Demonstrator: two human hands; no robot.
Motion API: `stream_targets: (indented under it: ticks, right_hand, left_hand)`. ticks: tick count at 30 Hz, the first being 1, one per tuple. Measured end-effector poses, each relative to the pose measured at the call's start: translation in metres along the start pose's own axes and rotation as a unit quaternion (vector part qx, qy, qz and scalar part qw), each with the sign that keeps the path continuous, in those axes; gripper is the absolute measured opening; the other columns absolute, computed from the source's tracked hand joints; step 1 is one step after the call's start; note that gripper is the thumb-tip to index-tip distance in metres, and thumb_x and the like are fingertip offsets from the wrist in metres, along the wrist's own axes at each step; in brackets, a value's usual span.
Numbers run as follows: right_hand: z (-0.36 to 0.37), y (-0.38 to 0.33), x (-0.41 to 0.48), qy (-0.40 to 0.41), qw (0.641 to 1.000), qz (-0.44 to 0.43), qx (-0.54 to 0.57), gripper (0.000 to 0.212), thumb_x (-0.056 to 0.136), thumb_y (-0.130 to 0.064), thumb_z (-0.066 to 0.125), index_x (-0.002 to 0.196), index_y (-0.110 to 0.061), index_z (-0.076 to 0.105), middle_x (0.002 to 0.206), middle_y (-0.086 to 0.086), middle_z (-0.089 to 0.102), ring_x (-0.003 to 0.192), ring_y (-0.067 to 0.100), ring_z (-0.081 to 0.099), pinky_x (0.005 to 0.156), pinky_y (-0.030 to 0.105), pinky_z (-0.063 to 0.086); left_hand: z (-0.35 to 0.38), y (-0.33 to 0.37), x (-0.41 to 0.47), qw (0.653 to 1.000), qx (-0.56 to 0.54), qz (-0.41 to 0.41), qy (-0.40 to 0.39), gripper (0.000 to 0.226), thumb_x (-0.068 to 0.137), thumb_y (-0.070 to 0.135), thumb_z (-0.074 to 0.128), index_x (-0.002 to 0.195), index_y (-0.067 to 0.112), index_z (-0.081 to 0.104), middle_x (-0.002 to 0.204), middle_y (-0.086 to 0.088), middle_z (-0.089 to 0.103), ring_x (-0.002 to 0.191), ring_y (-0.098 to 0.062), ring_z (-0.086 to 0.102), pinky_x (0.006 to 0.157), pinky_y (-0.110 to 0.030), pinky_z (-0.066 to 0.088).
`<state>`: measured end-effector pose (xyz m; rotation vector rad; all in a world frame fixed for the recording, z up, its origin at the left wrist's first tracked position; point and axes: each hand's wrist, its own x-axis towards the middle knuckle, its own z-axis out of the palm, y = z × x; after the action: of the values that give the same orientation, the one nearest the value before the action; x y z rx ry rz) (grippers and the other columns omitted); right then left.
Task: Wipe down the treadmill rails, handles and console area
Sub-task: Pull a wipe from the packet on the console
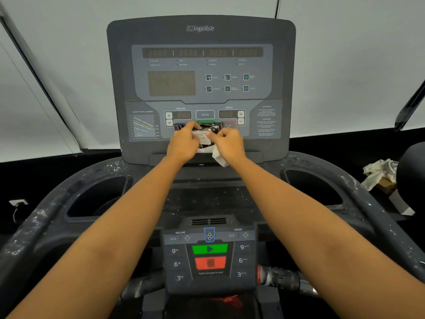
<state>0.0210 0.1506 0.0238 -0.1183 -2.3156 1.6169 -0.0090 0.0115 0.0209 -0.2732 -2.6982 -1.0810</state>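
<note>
A dark grey treadmill console [201, 65] stands upright in front of me, with displays and buttons. Against its lower button row I hold a black wipes packet [202, 137] with a white label. My left hand [184, 143] grips the packet's left side. My right hand [228, 143] pinches at the label and also holds a white wipe [219, 157] that hangs below it. The curved handrails [34, 226] on both sides are speckled with white dust. A lower control pad [210, 254] with green and red buttons sits between my forearms.
Deep cup holders [96, 196] lie left and right of the console. A front handle bar [282, 278] runs below the control pad. Crumpled paper on a box [379, 176] sits off to the right. White wall panels stand behind the machine.
</note>
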Motion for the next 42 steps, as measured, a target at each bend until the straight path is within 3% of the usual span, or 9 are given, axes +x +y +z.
stream_targets:
  ticks: [3, 8, 12, 18, 25, 27, 30, 37, 42]
  right_hand:
    - [0.007, -0.003, -0.003, 0.021, 0.979, -0.092, -0.182, 0.007, 0.089, -0.016, 0.063, 0.086, -0.017, 0.056, 0.083, 0.001, 0.061, 0.073, 0.020, 0.057, 0.058, 0.031, 0.044]
    - [0.011, 0.011, -0.009, -0.036, 0.871, -0.276, -0.406, 0.053, 0.083, 0.005, 0.060, 0.135, -0.004, 0.048, 0.142, 0.012, 0.044, 0.125, 0.031, 0.043, 0.090, 0.038, 0.049]
    - [0.021, 0.039, -0.016, -0.089, 0.803, -0.265, -0.526, 0.076, 0.090, 0.001, 0.053, 0.152, 0.000, 0.008, 0.161, 0.018, 0.003, 0.149, 0.032, 0.000, 0.120, 0.046, 0.000]
    - [0.024, 0.043, -0.013, -0.106, 0.782, -0.232, -0.568, 0.077, 0.096, -0.003, 0.045, 0.152, -0.005, -0.008, 0.161, 0.014, -0.013, 0.148, 0.028, -0.013, 0.117, 0.049, -0.009]
    - [0.019, 0.020, -0.020, -0.169, 0.835, -0.165, -0.497, 0.080, 0.093, -0.003, 0.049, 0.154, -0.008, -0.003, 0.162, 0.010, -0.011, 0.149, 0.027, -0.010, 0.120, 0.052, 0.005]
    - [0.013, 0.009, -0.024, -0.164, 0.877, -0.159, -0.423, 0.073, 0.090, 0.000, 0.050, 0.153, -0.007, 0.013, 0.161, 0.014, 0.007, 0.146, 0.033, 0.012, 0.116, 0.050, 0.023]
    - [0.006, -0.003, -0.038, -0.053, 0.931, -0.169, -0.319, 0.051, 0.088, 0.002, 0.047, 0.138, -0.007, 0.043, 0.134, 0.016, 0.050, 0.113, 0.036, 0.053, 0.078, 0.040, 0.047]
    - [0.000, -0.026, -0.054, 0.058, 0.993, -0.064, -0.080, 0.024, 0.091, -0.007, 0.041, 0.101, -0.008, 0.063, 0.101, 0.014, 0.063, 0.087, 0.028, 0.059, 0.071, 0.039, 0.049]
    - [-0.012, -0.030, -0.064, 0.092, 0.990, -0.042, 0.095, 0.025, 0.078, -0.003, 0.040, 0.093, -0.014, 0.056, 0.101, 0.008, 0.053, 0.099, 0.027, 0.051, 0.086, 0.034, 0.045]
  left_hand:
    - [0.001, 0.001, -0.001, 0.998, 0.049, 0.021, 0.016, 0.027, 0.089, 0.013, 0.055, 0.113, 0.022, 0.047, 0.087, -0.005, 0.067, 0.083, -0.029, 0.060, 0.069, -0.045, 0.052]
    - [0.004, -0.001, -0.002, 0.994, 0.076, 0.056, 0.048, 0.025, 0.089, 0.015, 0.059, 0.111, 0.016, 0.047, 0.091, -0.004, 0.065, 0.080, -0.026, 0.060, 0.062, -0.038, 0.047]
    - [0.014, -0.015, -0.009, 0.971, 0.151, 0.148, 0.115, 0.033, 0.087, 0.015, 0.064, 0.118, 0.011, 0.055, 0.115, -0.009, 0.054, 0.099, -0.026, 0.054, 0.071, -0.038, 0.051]
    - [0.025, -0.035, -0.012, 0.932, 0.234, 0.232, 0.151, 0.038, 0.084, 0.007, 0.068, 0.121, 0.006, 0.062, 0.129, -0.015, 0.056, 0.111, -0.034, 0.053, 0.075, -0.039, 0.054]
    - [0.017, -0.027, -0.020, 0.942, 0.261, 0.199, 0.073, 0.042, 0.088, 0.004, 0.062, 0.129, 0.006, 0.055, 0.142, -0.018, 0.045, 0.127, -0.036, 0.041, 0.078, -0.046, 0.055]
    - [0.013, -0.023, -0.025, 0.948, 0.241, 0.198, 0.062, 0.040, 0.091, 0.006, 0.058, 0.131, 0.008, 0.054, 0.143, -0.017, 0.042, 0.128, -0.036, 0.039, 0.081, -0.046, 0.053]
    - [0.007, -0.014, -0.035, 0.959, 0.188, 0.193, 0.085, 0.033, 0.093, 0.005, 0.052, 0.125, 0.005, 0.059, 0.133, -0.016, 0.051, 0.118, -0.033, 0.047, 0.079, -0.046, 0.053]
    - [0.002, 0.035, -0.060, 0.988, -0.103, 0.097, 0.053, 0.028, 0.098, 0.017, 0.048, 0.121, 0.017, 0.063, 0.096, -0.002, 0.069, 0.081, -0.017, 0.063, 0.074, -0.031, 0.053]
    - [0.010, 0.057, -0.080, 0.945, -0.322, -0.031, -0.037, 0.032, 0.100, 0.032, 0.041, 0.120, 0.012, 0.056, 0.104, -0.007, 0.065, 0.091, -0.015, 0.063, 0.074, -0.027, 0.054]
